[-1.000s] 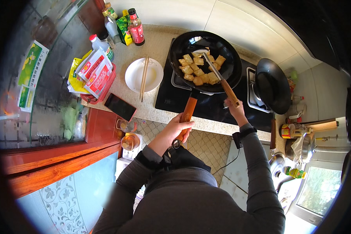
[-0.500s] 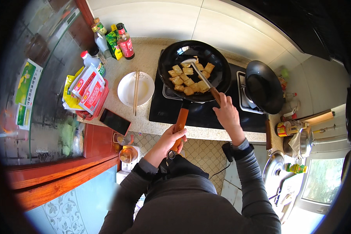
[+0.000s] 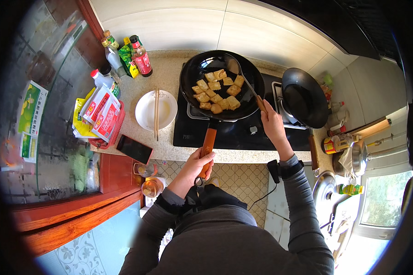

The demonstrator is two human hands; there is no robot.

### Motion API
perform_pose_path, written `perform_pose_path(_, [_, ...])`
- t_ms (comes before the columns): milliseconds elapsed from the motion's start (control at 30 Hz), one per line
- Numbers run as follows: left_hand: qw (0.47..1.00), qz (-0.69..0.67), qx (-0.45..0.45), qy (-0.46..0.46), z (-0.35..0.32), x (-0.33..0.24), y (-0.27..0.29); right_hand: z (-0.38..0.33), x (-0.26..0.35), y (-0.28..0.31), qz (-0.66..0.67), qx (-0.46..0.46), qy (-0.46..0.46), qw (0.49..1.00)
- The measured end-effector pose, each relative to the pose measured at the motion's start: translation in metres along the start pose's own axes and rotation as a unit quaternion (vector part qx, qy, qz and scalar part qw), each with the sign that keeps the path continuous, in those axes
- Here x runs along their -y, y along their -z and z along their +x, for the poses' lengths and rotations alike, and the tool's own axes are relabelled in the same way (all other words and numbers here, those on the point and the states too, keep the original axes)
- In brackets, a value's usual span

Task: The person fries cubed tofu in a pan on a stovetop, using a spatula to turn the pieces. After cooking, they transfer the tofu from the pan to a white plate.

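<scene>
The person wore a dark grey top (image 3: 211, 243) with long, creased sleeves (image 3: 303, 206); black clothing (image 3: 218, 196) showed past its hem. Black bands (image 3: 293, 170) circled both cuffs (image 3: 289, 160), a small black box (image 3: 273, 171) and thin cable (image 3: 263, 196) beside the right.

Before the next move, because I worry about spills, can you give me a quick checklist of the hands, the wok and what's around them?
1. Left hand around the wok handle: ok.
2. Right hand on the spatula handle: ok.
3. Golden food pieces inside the wok: ok, none visible outside.
4. White bowl apart from the wok: ok, with chopsticks across it.
5. Phone well back from the counter edge: not ok, it lies at the front edge.
6. Burner heat: cannot tell; the wok hides it.
</scene>
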State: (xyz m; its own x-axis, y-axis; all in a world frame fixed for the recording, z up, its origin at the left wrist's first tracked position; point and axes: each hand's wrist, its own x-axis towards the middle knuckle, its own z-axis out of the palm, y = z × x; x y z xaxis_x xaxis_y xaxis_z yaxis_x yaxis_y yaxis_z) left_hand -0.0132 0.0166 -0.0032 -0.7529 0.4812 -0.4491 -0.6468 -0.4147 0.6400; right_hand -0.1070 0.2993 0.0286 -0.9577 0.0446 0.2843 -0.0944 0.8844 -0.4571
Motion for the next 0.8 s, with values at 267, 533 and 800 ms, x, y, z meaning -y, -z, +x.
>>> perform_pose_path(267, [1.0,-0.003,0.009,-0.01,0.002,0.001,0.002,0.0,0.008,-0.004,0.163,0.073,-0.116,0.977])
perform_pose_path(533, [1.0,-0.003,-0.009,-0.006,-0.001,0.0,-0.001,-0.017,0.038,0.017,0.127,0.032,-0.015,0.991])
perform_pose_path(800, [1.0,-0.005,0.007,-0.007,0.003,0.002,0.003,-0.019,0.042,0.003,0.084,0.046,-0.01,0.995])
